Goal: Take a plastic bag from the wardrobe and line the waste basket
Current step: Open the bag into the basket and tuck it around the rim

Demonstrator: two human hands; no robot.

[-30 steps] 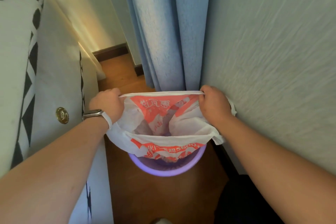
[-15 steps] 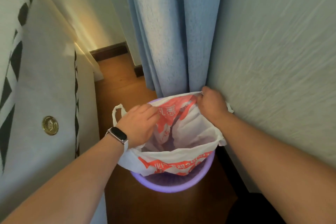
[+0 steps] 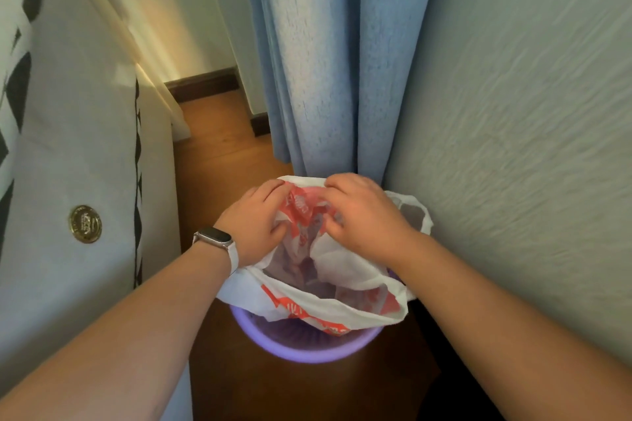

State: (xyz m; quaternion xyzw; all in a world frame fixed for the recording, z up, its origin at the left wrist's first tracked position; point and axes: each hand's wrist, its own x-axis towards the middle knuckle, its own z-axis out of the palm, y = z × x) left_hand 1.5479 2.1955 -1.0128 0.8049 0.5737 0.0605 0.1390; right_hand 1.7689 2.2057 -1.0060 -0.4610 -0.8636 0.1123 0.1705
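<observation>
— Bag (image 3: 342,304) is sitting in the basket (image 3: 301,349) now, mouth open, near edge flopped out over the purple rim!
— And the hands? A second ago they had the mouth stretched wide, one on each side.
— Not any more. They've closed in on each other at the far edge, right under the curtain (image 3: 335,61). Left hand (image 3: 254,224) has come across from the side, fingers curled onto the plastic. Right hand (image 3: 362,215) is bunched up on the same edge, gripping it too.
— So the spreading is done?
— Looks that way to me. Bag has dropped lower into the basket, and the near side is already draped over. The far side is what they're working.
— What's left, then?
— I'd say folding that back edge down over the rim. One handle loop (image 3: 408,198) is sticking out loose on the right, by the wall (image 3: 513,147). The far rim is hidden under the hands, so I can't tell whether it's covered yet.
</observation>
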